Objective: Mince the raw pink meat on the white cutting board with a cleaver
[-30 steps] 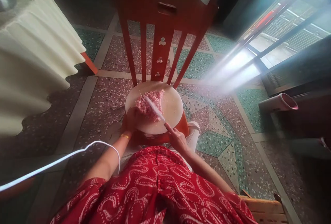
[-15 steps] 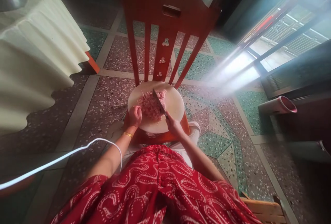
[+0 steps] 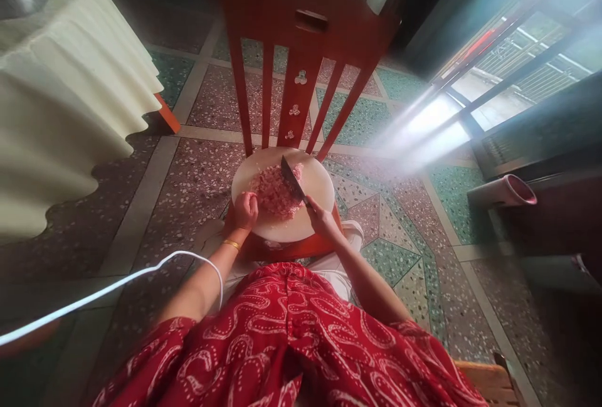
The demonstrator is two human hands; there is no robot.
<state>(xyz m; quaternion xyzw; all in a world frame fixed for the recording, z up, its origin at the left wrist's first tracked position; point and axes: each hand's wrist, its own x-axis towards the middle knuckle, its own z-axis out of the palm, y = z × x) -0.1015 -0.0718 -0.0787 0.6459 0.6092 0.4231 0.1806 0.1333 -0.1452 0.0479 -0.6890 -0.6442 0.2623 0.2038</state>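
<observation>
Pink minced meat [image 3: 275, 192] lies heaped on a round pale cutting board [image 3: 316, 189], and both hands work at it. Right hand [image 3: 321, 219] is closed round the handle of a knife [image 3: 292, 180]; the dark blade slants up and away over the right side of the heap, its tip toward the board's far rim. Whether the edge touches the meat cannot be told. Left hand [image 3: 245, 211] is curled into a loose fist at the near-left edge of the board, knuckles just beside the heap; it grips nothing that shows. A gold bangle [image 3: 230, 244] sits at that wrist.

Judgement: mincing is in hand, with the meat already fine. The next stroke calls for the blade to come down inside the heap and well clear of the left knuckles, which sit close.

Board rests on the seat of a red wooden chair [image 3: 301, 56], which serves as the surface. Seat shows only as a narrow band round the near rim, so the board has little margin before an edge. Chair-back slats rise right behind the far rim and limit the blade's reach forward. Open room lies to the right, over the terrazzo floor [image 3: 404, 250]. A white cable [image 3: 117, 285] loops near the left forearm. A cream tablecloth [image 3: 66, 100] hangs well off to the left.
</observation>
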